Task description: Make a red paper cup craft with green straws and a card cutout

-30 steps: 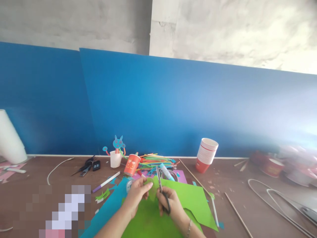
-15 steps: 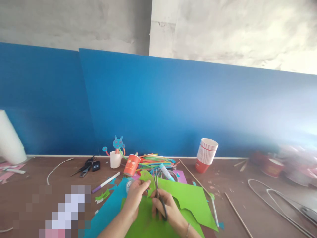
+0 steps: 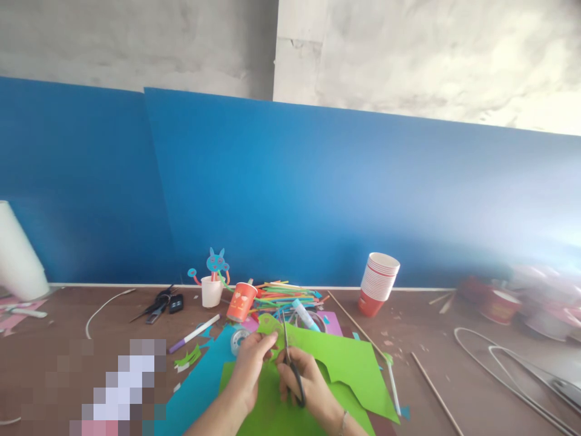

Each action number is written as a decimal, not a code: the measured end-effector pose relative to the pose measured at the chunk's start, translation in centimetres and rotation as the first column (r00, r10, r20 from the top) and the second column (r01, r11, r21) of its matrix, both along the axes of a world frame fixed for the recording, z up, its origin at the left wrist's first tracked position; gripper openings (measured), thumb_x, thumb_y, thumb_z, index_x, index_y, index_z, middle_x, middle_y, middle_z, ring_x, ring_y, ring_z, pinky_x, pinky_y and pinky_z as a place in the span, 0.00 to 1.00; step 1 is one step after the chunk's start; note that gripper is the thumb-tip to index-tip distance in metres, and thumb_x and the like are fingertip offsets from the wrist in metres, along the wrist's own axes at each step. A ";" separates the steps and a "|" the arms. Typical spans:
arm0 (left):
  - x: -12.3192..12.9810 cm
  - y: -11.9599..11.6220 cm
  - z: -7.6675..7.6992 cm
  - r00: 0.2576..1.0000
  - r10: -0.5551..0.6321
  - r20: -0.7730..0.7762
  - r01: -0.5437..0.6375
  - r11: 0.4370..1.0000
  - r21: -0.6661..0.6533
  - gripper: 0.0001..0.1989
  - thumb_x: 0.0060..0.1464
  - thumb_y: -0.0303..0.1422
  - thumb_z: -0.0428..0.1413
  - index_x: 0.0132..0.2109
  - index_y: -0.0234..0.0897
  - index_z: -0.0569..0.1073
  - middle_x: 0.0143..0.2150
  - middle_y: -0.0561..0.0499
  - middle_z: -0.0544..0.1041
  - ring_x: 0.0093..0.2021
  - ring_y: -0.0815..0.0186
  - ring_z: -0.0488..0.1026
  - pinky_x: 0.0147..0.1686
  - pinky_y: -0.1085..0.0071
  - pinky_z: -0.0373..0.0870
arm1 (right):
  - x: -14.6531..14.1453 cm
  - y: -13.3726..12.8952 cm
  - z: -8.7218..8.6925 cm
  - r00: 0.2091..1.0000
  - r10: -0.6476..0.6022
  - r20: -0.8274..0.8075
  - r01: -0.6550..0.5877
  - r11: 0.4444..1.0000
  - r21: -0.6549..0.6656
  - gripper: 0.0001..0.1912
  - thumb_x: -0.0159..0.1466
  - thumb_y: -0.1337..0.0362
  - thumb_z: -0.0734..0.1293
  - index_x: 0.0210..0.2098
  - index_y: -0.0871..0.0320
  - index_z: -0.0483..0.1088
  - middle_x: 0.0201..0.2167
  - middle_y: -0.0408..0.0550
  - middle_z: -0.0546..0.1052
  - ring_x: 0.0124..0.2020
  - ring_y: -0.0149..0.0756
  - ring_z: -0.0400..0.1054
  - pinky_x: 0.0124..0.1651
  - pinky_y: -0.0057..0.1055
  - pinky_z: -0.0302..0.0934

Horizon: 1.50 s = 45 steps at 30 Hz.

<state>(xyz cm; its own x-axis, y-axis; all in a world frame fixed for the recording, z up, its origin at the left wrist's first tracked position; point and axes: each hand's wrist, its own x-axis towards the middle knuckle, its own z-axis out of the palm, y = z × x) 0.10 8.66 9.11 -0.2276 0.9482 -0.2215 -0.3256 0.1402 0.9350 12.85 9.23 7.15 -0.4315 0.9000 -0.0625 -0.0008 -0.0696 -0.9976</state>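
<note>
Between the thumb and fingers of my left hand (image 3: 254, 360) is a small piece of green paper (image 3: 269, 324). My right hand (image 3: 305, 378) grips black-handled scissors (image 3: 294, 369), their blades pointing up and away beside the green piece. The blades look nearly closed, and whether they touch the paper I cannot tell. Beneath both hands lie green sheets (image 3: 349, 357), one with a wavy cut edge, over a blue sheet (image 3: 200, 375). A roll of clear tape (image 3: 238, 342) sits by my left hand. Beyond the scissors rests a glue stick (image 3: 305, 315).
A white cup with a blue paper figure (image 3: 211, 293) and a red cup (image 3: 241, 301) stand behind, near a pile of colored sticks (image 3: 284, 293). Stacked paper cups (image 3: 380, 281) stand right. A marker (image 3: 194, 334), keys (image 3: 166, 303) and green scraps (image 3: 188, 358) lie left.
The scissor blades have drawn closer together and the scissors have shifted slightly. My left hand and the green piece have moved a little; both holds are the same.
</note>
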 end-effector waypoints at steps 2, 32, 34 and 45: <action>0.1 -0.1 0.0 1.000 -0.002 0.031 0.002 1.000 -0.017 0.16 0.38 0.44 0.63 0.24 0.36 0.68 0.23 0.54 0.71 0.29 0.65 0.68 0.35 0.66 0.62 | 0.0 0.0 -0.1 1.000 -0.009 -0.003 0.009 1.000 0.010 0.22 0.51 0.47 0.71 0.26 0.58 0.63 0.13 0.34 0.64 0.11 0.24 0.57 0.13 0.20 0.49; 0.4 -0.1 -0.7 0.999 0.000 0.039 0.000 1.000 -0.007 0.18 0.37 0.45 0.63 0.27 0.34 0.71 0.25 0.51 0.74 0.29 0.65 0.67 0.35 0.67 0.61 | -0.3 -0.2 0.0 0.999 -0.044 0.022 0.043 0.997 0.056 0.25 0.53 0.42 0.69 0.25 0.57 0.61 0.09 0.33 0.61 0.10 0.22 0.52 0.13 0.19 0.45; 0.4 0.0 -0.8 0.999 -0.011 0.036 0.011 1.000 0.000 0.18 0.37 0.45 0.63 0.27 0.34 0.71 0.25 0.51 0.73 0.29 0.65 0.67 0.35 0.67 0.61 | -0.3 -0.2 0.1 0.999 -0.048 0.026 0.046 0.997 0.057 0.25 0.53 0.42 0.69 0.25 0.57 0.61 0.10 0.33 0.61 0.10 0.22 0.52 0.13 0.19 0.45; -0.1 0.1 -0.5 0.998 -0.012 -0.067 0.013 1.000 0.013 0.15 0.41 0.44 0.61 0.24 0.37 0.68 0.22 0.55 0.69 0.27 0.66 0.64 0.33 0.67 0.58 | -0.2 -0.2 -0.1 0.996 -0.064 0.066 0.061 0.997 0.054 0.25 0.52 0.41 0.68 0.25 0.58 0.63 0.09 0.34 0.62 0.10 0.23 0.54 0.14 0.20 0.48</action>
<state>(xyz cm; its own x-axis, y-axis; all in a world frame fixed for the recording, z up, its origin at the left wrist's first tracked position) -0.02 8.79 8.61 -0.2296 0.9538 -0.1938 -0.2602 0.1317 0.9565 12.61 9.04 7.07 -0.3706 0.9278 -0.0423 0.0639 -0.0200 -0.9978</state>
